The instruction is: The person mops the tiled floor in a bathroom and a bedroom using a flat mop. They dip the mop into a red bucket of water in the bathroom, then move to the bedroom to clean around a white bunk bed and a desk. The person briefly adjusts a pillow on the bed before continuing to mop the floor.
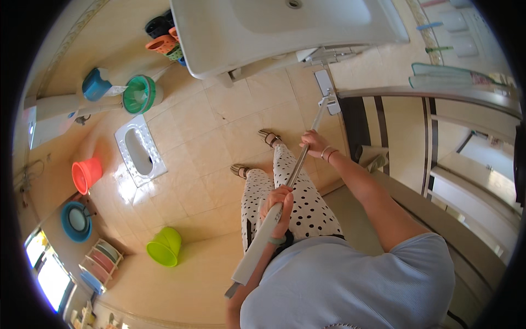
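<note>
A flat mop [304, 156] with a long silver and white pole slants across the front of my body. My left hand [278, 207] is wrapped round the pole just above its thick white grip. Farther down the pole, my right hand [314, 143] is closed round the thin metal part. The rectangular grey-white mop head [327, 91] rests on the tiled floor [230, 118], below the right part of the washbasin and beside the door frame. My sandalled feet stand to the left of the mop head.
A white washbasin [246, 41] juts out ahead. To the left are a squat toilet [140, 150], a green-lined bin [139, 94], a red bucket [87, 175], a lime-green bucket [164, 247] and blue basins [76, 221]. A rack [102, 264] holds more basins. A doorway sill lies to my right.
</note>
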